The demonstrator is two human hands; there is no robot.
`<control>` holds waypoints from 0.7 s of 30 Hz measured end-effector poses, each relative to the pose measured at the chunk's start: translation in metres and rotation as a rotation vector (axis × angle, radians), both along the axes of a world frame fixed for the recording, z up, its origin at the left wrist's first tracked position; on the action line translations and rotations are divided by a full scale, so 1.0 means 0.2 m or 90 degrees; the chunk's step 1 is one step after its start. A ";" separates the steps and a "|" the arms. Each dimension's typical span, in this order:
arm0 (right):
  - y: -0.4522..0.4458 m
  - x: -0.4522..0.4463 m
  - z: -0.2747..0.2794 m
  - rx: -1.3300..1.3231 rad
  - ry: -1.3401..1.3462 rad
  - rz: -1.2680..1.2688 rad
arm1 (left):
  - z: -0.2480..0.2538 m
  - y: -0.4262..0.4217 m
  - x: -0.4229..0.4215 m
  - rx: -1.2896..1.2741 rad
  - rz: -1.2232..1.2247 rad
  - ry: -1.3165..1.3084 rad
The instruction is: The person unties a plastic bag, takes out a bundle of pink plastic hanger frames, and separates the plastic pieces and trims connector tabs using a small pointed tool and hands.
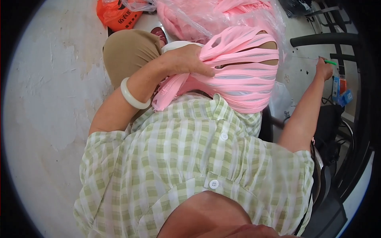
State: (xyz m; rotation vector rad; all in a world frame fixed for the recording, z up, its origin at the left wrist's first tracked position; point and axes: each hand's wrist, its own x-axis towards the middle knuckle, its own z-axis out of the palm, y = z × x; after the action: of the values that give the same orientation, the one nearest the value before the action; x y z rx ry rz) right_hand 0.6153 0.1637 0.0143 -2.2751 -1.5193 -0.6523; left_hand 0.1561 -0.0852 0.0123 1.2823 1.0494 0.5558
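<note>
Pink strips of fabric (242,79) lie in a bundle across the lap. My left hand (192,61), below a pale bangle (134,94) on the forearm, is closed round the bundle's left part, thumb on top. Away to the right, my right hand (324,70) is closed round a small green object (330,62), whose tip sticks out beyond the fingers; its kind is too small to tell. That hand is well apart from the pink strips.
Beyond the knees is a clear plastic bag (186,20) with more pink material. An orange bag (119,15) stands at the upper left. Black metal bars (325,39), cables and a blue and orange box (339,88) are at the right.
</note>
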 end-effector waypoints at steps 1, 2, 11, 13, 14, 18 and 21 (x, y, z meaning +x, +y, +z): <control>-0.08 -0.10 0.02 0.035 0.138 0.130 | 0.00 0.02 -0.01 -0.026 -0.030 0.046; -0.17 -0.22 0.05 0.070 0.277 0.259 | 0.00 0.02 -0.01 -0.031 -0.025 0.049; -1.27 -1.15 0.18 -0.104 0.734 0.808 | -0.02 -0.02 0.00 -0.072 0.024 -0.062; -1.33 -1.21 0.16 -0.142 0.738 0.822 | 0.01 -0.02 0.00 -0.098 0.020 -0.083; -1.34 -1.22 0.15 -0.158 0.752 0.836 | 0.02 -0.03 0.00 -0.123 0.019 -0.106; -1.35 -1.24 0.07 -0.183 0.794 0.806 | -0.01 -0.03 0.00 -0.111 0.021 -0.103; -1.34 -1.25 0.05 -0.158 0.704 0.834 | 0.01 -0.03 -0.01 -0.086 0.002 -0.091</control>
State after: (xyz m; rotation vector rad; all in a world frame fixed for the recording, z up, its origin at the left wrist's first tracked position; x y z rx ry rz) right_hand 0.3656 -0.1041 0.0234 -0.8534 -1.8888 0.9886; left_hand 0.1540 -0.0908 0.0134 1.1061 0.9528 0.5607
